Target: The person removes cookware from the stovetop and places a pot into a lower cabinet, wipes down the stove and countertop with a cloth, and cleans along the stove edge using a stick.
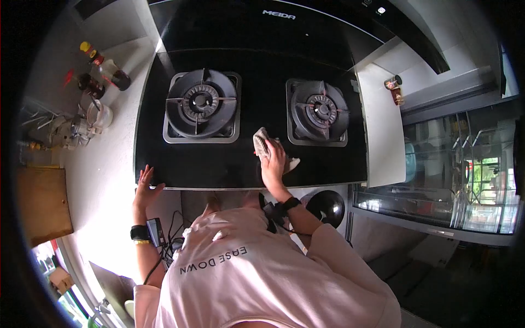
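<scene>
My right hand (272,159) presses a light, ribbed cloth (261,141) onto the black glass gas stove (219,164), just left of the right burner. Part of the cloth sticks out past the hand's right side; the rest is under the palm. At the stove's front left corner, my left hand (146,187) rests with its fingers spread and nothing in it. The left burner (201,103) and the right burner (320,110) each carry a dark round pan support on a square metal tray.
On the left counter (104,164) stand a sauce bottle (115,75), a dark jar (91,86) and a white container (100,116). A wooden board (44,205) lies nearer. Small jars (395,90) sit at the right. A range hood (279,15) overhangs the back.
</scene>
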Demonstrator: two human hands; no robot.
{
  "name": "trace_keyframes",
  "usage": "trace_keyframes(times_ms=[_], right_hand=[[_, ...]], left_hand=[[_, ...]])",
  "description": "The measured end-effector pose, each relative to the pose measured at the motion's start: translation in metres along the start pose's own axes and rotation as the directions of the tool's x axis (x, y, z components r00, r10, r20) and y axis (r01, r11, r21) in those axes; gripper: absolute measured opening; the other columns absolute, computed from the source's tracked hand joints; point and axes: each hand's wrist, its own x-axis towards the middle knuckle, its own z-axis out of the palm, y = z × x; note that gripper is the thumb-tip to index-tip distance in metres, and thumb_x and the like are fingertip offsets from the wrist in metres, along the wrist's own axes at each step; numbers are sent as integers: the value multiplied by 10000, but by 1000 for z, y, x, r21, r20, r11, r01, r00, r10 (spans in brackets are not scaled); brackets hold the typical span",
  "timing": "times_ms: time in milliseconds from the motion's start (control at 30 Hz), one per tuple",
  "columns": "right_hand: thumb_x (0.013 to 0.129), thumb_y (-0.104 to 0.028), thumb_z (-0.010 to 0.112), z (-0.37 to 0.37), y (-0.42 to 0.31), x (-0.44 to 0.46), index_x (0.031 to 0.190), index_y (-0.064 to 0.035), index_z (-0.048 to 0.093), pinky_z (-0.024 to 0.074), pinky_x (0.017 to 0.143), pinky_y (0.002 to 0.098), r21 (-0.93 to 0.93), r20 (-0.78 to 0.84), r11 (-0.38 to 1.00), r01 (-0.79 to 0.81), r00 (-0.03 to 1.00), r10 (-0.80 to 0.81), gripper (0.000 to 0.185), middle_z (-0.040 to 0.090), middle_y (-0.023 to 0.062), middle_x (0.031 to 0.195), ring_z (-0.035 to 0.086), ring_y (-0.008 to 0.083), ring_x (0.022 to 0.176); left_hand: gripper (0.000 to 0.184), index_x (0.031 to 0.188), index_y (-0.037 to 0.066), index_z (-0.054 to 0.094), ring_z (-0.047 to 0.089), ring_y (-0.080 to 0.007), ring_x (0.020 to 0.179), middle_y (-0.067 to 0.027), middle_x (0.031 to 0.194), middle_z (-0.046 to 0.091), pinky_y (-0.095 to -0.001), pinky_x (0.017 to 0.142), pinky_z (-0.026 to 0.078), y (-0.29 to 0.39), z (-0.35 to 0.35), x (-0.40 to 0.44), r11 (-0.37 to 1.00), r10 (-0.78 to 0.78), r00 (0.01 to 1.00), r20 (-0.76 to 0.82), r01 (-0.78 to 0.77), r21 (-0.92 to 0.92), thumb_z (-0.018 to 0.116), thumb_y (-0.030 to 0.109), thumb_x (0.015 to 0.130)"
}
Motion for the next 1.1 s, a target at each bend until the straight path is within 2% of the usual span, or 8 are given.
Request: trace_keyframes(times_ms=[67,267,300,400,667,833,1000,1100], right_hand=[[710,16,501,-9,-4,26,1085,-83,548,374,908,414,142,45,983,-114,993,109,391,568,138,1054,501,325,1015],[744,-3,490,-17,14,134,1171,-78,521,458,870,368,160,344,978,130,922,-179,435,599,144,1057,580,304,992],[745,-39,535,-11,17,140,1196,-110,524,429,911,369,147,515,985,-94,857,5,456,575,117,1124,538,296,1048],[729,-43,561,20,27,129,1182,-134,550,385,956,361,-30,443,975,221,877,-185,463,533,77,1193,473,277,1101],[649,46,581,-13,-7,34,914,-130,659,409,884,371,119,430,936,331,832,-350,328,564,33,997,492,245,1004],[703,49,516,-75,19,28,974,-31,607,448,831,324,259,324,955,-147,944,58,297,603,118,951,583,230,907],[782,-4,495,-108,84,-31,1181,17,496,418,888,300,408,355,781,-474,870,342,399,558,130,1135,540,201,1036],[752,-184,543,-70,71,-45,1304,-49,397,206,1040,487,-32,251,997,-67,965,73,587,391,149,1336,312,358,1260]], left_hand=[[748,1317,63,391,200,-329,1335,-138,1423,288,-412,1064,255,-3,1,0,1000,29,999,-22,-30,-5,737,262,685],[701,1308,73,410,206,-332,1332,-121,1424,293,-407,1065,256,2,-3,-4,999,28,999,-18,-28,-24,719,259,707],[696,1307,71,410,206,-331,1332,-124,1423,292,-408,1064,257,2,-3,-3,999,32,999,-19,-32,-24,716,255,710],[683,1305,63,411,206,-330,1333,-133,1421,292,-409,1063,260,-1,-2,-3,999,36,999,-26,-36,-30,708,241,716],[672,1304,51,411,210,-337,1330,-150,1417,293,-405,1064,260,9,-5,-4,999,14,1000,-26,-15,-28,696,199,715],[660,1299,46,415,209,-343,1328,-152,1412,300,-410,1068,257,9,-5,-4,999,18,999,-29,-19,-26,694,176,715],[662,1296,44,414,205,-356,1325,-154,1409,303,-421,1066,263,17,-10,-5,1000,8,1000,-21,-8,-22,697,172,712],[684,1299,45,408,205,-359,1325,-157,1410,299,-422,1067,264,20,-8,-6,1000,3,999,-33,-4,-10,707,182,700]])
